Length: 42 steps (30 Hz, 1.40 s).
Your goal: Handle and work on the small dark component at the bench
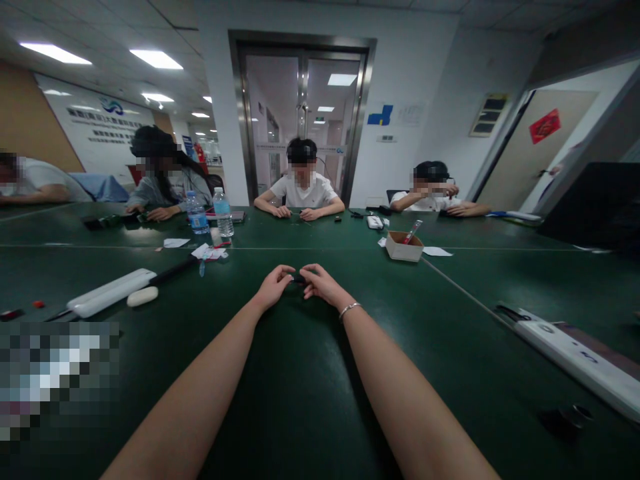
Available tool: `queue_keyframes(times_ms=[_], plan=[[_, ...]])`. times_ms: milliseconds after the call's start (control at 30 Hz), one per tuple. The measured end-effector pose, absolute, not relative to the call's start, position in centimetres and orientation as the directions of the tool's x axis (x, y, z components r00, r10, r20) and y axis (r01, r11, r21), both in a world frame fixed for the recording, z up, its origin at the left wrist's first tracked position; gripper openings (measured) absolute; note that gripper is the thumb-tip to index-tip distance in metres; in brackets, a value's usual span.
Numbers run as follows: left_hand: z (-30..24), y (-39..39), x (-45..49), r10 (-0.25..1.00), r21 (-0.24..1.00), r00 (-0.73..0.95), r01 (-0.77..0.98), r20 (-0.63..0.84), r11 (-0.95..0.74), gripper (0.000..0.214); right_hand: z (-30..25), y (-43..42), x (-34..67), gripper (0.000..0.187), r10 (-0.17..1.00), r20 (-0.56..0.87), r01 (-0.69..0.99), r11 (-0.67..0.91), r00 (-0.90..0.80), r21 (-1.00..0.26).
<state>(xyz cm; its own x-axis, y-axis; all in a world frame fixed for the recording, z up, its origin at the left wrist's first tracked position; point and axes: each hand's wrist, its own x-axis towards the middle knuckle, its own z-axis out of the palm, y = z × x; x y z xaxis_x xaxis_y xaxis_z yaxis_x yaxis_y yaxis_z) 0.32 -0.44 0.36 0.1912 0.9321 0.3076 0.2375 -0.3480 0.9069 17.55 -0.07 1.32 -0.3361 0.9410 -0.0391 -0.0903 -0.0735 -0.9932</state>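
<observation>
Both my arms reach out over a dark green table (300,373). My left hand (274,285) and my right hand (320,283) meet near the table's middle, fingers curled and pinched together. Between the fingertips sits a small dark object (299,278), too small to name. Both hands appear to grip it, one from each side. A thin bracelet (349,309) circles my right wrist.
A small cardboard box (404,246) with a pen stands beyond to the right. Two water bottles (223,212), paper scraps and a white bar-shaped device (111,291) lie to the left; another white device (575,357) lies at right. Several people sit across the table.
</observation>
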Motion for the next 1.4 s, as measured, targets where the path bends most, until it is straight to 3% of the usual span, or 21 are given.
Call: queue_keyframes(times_ms=[133, 267, 433, 500, 667, 833, 1000, 1133, 1233, 1333, 1400], plan=[[0.41, -0.47, 0.28, 0.934, 0.908, 0.187, 0.24, 0.305, -0.344, 0.024, 1.23, -0.03, 17.39, 0.025, 0.94, 0.019, -0.049, 0.003, -0.34, -0.999], [0.52, -0.58, 0.33, 0.942, 0.917, 0.169, 0.235, 0.288, -0.323, 0.024, 1.49, -0.4, 18.02, 0.056, 0.92, 0.08, -0.181, 0.01, -0.384, -0.983], [0.55, -0.61, 0.37, 0.939, 0.915, 0.178, 0.23, 0.294, -0.33, 0.024, 1.03, 0.13, 17.54, 0.025, 0.946, -0.032, -0.067, -0.056, -0.322, -0.996], [0.65, -0.69, 0.35, 0.94, 0.916, 0.172, 0.23, 0.294, -0.329, 0.023, 0.87, 0.26, 17.46, 0.024, 0.944, 0.0, -0.042, -0.015, -0.331, -0.999], [0.88, -0.91, 0.36, 0.946, 0.922, 0.166, 0.229, 0.278, -0.311, 0.023, 1.13, -0.01, 17.99, 0.056, 0.923, 0.057, -0.131, 0.007, -0.38, -0.991], [0.57, -0.64, 0.36, 0.941, 0.92, 0.174, 0.22, 0.291, -0.326, 0.023, 1.28, -0.06, 17.58, 0.027, 0.942, -0.019, -0.022, -0.028, -0.334, -0.999], [0.18, -0.33, 0.31, 0.945, 0.926, 0.159, 0.207, 0.287, -0.316, 0.023, 1.6, -0.37, 17.65, 0.058, 0.922, 0.044, -0.102, 0.005, -0.384, -0.995], [0.22, -0.35, 0.32, 0.942, 0.923, 0.169, 0.211, 0.289, -0.321, 0.023, 1.42, -0.11, 17.47, 0.028, 0.936, -0.059, -0.029, -0.074, -0.348, -0.997], [0.45, -0.53, 0.33, 0.945, 0.925, 0.165, 0.216, 0.283, -0.314, 0.023, 1.27, -0.01, 17.45, 0.02, 0.93, -0.038, -0.004, -0.043, -0.365, -0.999], [0.7, -0.76, 0.35, 0.949, 0.927, 0.166, 0.222, 0.269, -0.302, 0.023, 1.32, -0.14, 17.68, 0.047, 0.905, 0.036, -0.075, 0.005, -0.423, -0.997], [0.77, -0.85, 0.38, 0.95, 0.928, 0.17, 0.226, 0.264, -0.298, 0.024, 1.31, -0.14, 17.69, 0.053, 0.908, 0.036, -0.081, 0.003, -0.418, -0.997]])
